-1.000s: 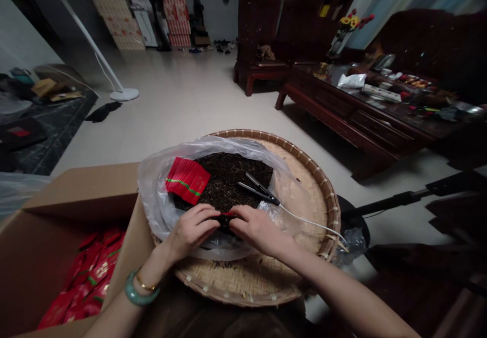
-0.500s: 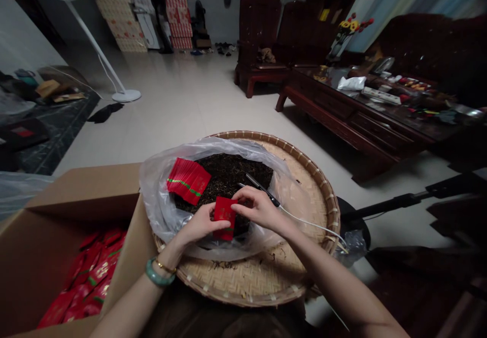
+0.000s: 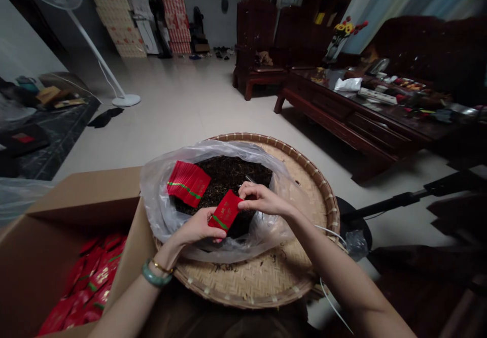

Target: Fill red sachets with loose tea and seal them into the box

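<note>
My left hand (image 3: 198, 227) grips the lower left side of a small red packet (image 3: 227, 210) with gold print and a green stripe. At its upper right corner, the fingers of my right hand (image 3: 262, 198) pinch the edge. The packet is tilted above dark dried leaves, which look like loose tea (image 3: 224, 173), inside an open clear plastic bag (image 3: 160, 175). A fanned stack of matching red packets (image 3: 190, 181) lies on the leaves at the left. Behind my right hand, a slim tool (image 3: 250, 178) is mostly hidden. The bag rests on a round woven bamboo tray (image 3: 243, 283).
An open cardboard box (image 3: 95, 188) stands at the left, with many red packets (image 3: 93, 282) inside. A white cable (image 3: 329, 233) crosses the tray's right rim. Farther off are a white standing fan (image 3: 126, 99) and a dark wooden table (image 3: 338, 107) with clutter.
The packet has turned from nearly upright to a tilt, its top leaning right. My right hand has shifted slightly right and up, and now covers most of the black tool.
</note>
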Motion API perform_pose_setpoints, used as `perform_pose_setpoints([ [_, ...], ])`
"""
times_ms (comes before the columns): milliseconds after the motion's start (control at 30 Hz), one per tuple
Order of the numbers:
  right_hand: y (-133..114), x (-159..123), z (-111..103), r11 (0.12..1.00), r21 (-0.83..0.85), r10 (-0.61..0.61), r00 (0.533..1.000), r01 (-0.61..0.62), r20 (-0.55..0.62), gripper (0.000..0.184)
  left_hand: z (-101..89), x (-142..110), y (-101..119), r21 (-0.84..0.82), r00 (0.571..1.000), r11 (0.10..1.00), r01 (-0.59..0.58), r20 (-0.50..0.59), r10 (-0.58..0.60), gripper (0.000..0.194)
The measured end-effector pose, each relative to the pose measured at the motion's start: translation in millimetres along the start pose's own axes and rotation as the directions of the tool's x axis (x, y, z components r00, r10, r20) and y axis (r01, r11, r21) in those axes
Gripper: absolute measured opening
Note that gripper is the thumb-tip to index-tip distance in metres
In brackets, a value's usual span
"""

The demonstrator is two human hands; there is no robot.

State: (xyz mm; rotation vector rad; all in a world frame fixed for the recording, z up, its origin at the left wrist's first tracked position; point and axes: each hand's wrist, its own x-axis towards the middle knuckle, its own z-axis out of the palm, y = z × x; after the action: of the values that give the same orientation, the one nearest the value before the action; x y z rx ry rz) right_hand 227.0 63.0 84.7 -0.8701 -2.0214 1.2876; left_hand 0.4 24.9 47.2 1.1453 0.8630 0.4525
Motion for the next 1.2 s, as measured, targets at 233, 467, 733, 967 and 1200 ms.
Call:
perform_pose_setpoints([
  [233,-7,-4,1,0.993,-0.114,-0.019,0.998,0.027,0.064,0.024,3.7,-2,6,-0.017,0.999,0.999,0.046,0.018,-0.046,0.048],
  [467,5,-3,12,0.995,0.084,0.065,0.967,-0.046,-0.247,0.028,0.9,-3,6,0.072,0.994,0.997,0.011,-0.105,-0.003,0.044],
  [733,14,-10,44,0.883,0.440,0.314,0.901,-0.162,-0.299,0.039,8.1,8,-13,0.441,0.878,0.888,-0.129,-0.364,0.309,0.041],
  [967,-9,-21,48,0.993,-0.108,-0.091,0.922,0.053,-0.376,0.010,13.1,0,-1,0.478,0.798,0.785,-0.394,-0.247,0.550,0.037],
  [1200,-2,-18,48,1.000,-0.006,0.009,0.930,-0.012,-0.368,0.024,15.8,-5,2,0.428,0.832,0.853,-0.299,-0.321,0.453,0.028],
])
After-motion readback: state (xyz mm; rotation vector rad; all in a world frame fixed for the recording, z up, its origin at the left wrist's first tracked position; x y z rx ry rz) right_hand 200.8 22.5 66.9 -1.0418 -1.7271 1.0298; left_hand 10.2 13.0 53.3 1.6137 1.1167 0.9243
